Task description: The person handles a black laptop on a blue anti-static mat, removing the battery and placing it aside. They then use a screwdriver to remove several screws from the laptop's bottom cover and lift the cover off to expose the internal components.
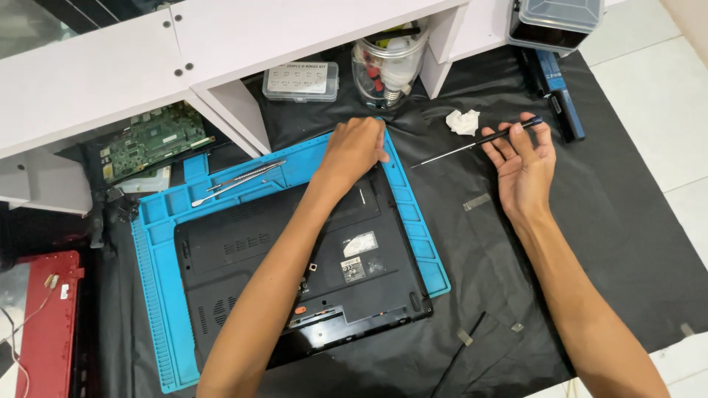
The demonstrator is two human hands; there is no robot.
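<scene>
Laptop (295, 273), black and turned upside down, lies on a blue work mat (158, 295) which sits on a black cloth (605, 243) over the floor. Its bottom cover faces up, with vent slots at the left part and small stickers near the middle.

The left hand (354, 151) is at the far right corner of the laptop, where the laptop meets the rim of the mat. The fingers are curled down and pressed together over that corner; I cannot tell if they pinch something small under them, because the back of the hand hides it.

The right hand (525, 166) is to the right of the mat, above the black cloth and apart from the laptop. It pinches a thin screwdriver (479, 141) by the dark handle between thumb and fingertips. The long metal shaft points to the left, towards the mat.

A crumpled white tissue (463, 121) lies just beside the screwdriver. In the upper tray of the mat there are metal tweezers (243, 177). Under the white shelf (221, 44) stand a clear jar (387, 66) with small parts and a flat clear plastic box (301, 81). A green circuit board (151, 140) lies at the left, and a red laptop (48, 324) is at the left edge.
</scene>
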